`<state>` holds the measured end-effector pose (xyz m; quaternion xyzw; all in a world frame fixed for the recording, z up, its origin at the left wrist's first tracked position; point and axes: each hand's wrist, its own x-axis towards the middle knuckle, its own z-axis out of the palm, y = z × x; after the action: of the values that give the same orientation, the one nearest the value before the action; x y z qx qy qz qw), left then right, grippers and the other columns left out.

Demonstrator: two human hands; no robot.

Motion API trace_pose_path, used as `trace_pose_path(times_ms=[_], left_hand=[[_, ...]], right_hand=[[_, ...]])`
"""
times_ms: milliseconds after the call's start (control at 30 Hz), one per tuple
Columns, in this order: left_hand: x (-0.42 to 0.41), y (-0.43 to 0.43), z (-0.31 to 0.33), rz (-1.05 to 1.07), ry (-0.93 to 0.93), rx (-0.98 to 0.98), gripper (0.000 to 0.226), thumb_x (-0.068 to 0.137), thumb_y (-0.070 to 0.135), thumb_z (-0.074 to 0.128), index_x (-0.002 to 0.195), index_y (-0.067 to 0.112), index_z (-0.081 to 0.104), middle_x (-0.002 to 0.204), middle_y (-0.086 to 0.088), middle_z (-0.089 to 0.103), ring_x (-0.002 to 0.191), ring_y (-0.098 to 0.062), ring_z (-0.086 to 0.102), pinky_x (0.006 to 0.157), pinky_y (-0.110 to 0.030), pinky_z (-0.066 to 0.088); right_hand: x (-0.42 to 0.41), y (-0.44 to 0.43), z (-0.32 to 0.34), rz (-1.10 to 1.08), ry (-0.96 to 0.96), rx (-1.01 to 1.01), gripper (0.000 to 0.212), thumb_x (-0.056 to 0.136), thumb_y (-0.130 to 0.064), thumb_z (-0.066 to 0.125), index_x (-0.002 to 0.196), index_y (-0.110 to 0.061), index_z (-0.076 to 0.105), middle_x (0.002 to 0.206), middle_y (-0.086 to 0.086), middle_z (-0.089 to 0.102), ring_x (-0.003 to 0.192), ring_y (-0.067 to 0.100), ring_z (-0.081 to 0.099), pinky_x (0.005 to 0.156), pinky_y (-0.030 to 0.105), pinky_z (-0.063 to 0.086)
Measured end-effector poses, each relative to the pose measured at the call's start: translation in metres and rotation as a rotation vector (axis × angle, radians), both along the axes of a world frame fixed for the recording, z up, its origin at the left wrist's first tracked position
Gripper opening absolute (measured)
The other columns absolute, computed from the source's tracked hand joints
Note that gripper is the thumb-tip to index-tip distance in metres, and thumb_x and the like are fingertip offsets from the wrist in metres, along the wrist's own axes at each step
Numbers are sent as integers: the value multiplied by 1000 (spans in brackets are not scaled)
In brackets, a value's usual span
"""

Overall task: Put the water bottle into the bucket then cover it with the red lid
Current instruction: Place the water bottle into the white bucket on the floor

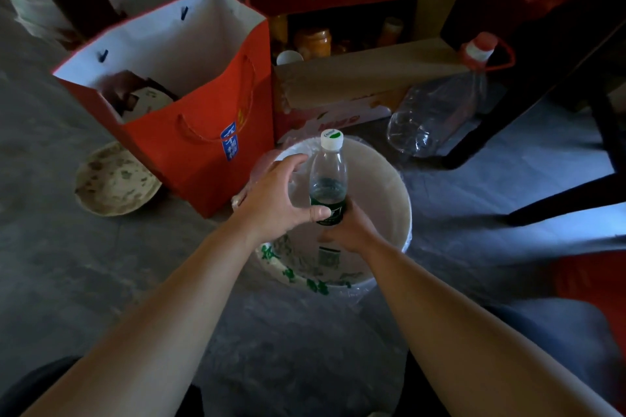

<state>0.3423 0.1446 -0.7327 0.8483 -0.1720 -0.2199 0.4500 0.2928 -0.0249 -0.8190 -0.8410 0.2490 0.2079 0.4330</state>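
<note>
A clear water bottle (328, 176) with a white cap and a green label stands upright over the open mouth of a white bucket (406, 213) that has green print on its side. My right hand (349, 227) grips the bottle's lower part from below. My left hand (277, 196) is at the bottle's left side with its fingers spread, only the thumb resting on the label. A red object (592, 281) lies at the right edge, partly cut off; I cannot tell whether it is the lid.
A red paper gift bag (203, 132) stands just left of the bucket, a dirty round dish (115, 179) beside it on the concrete floor. Behind are a cardboard box (355, 78), a large empty clear jug (437, 112) and dark furniture legs (542, 105).
</note>
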Motion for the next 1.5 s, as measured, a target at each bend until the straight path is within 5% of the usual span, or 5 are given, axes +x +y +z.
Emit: trace_pose_path(times_ms=[400, 700, 867, 1233, 1500], left_hand=[[9, -8, -26, 69, -51, -32, 84, 68, 44, 80, 139, 31, 36, 141, 3, 45, 128, -14, 43, 105, -39, 42], [3, -9, -23, 74, -48, -38, 83, 70, 45, 78, 140, 30, 37, 128, 10, 43, 125, -13, 44, 106, -40, 42], [-1, -12, -20, 66, -51, -39, 81, 72, 42, 78, 140, 29, 37, 140, 3, 43, 127, -11, 41, 107, -35, 39], [-15, 0, 1, 0, -54, 76, 82, 72, 44, 77, 141, 31, 35, 144, 2, 42, 132, -15, 40, 111, -37, 33], [-10, -3, 7, -31, -57, 239, 85, 72, 48, 76, 142, 31, 32, 150, -1, 35, 138, -25, 31, 108, -43, 30]], right_hand=[[32, -2, -51, 39, 193, -8, 86, 69, -8, 90, 143, -9, 47, 133, 15, 63, 118, 34, 62, 98, 47, 53], [33, -4, -49, -94, 121, 76, 52, 80, -20, 79, 121, 5, 59, 109, 22, 66, 98, 32, 65, 75, 39, 49], [32, 0, -42, -79, 101, 59, 27, 84, -23, 70, 96, -8, 51, 91, 17, 53, 83, 22, 50, 68, 34, 41], [18, -12, 9, -34, 83, -89, 69, 87, -32, 75, 143, -6, 43, 140, 15, 56, 123, 31, 56, 81, 29, 41], [4, -6, 31, 90, 66, -163, 57, 90, -22, 68, 141, -10, 44, 132, 15, 61, 100, 24, 57, 77, 26, 39]])
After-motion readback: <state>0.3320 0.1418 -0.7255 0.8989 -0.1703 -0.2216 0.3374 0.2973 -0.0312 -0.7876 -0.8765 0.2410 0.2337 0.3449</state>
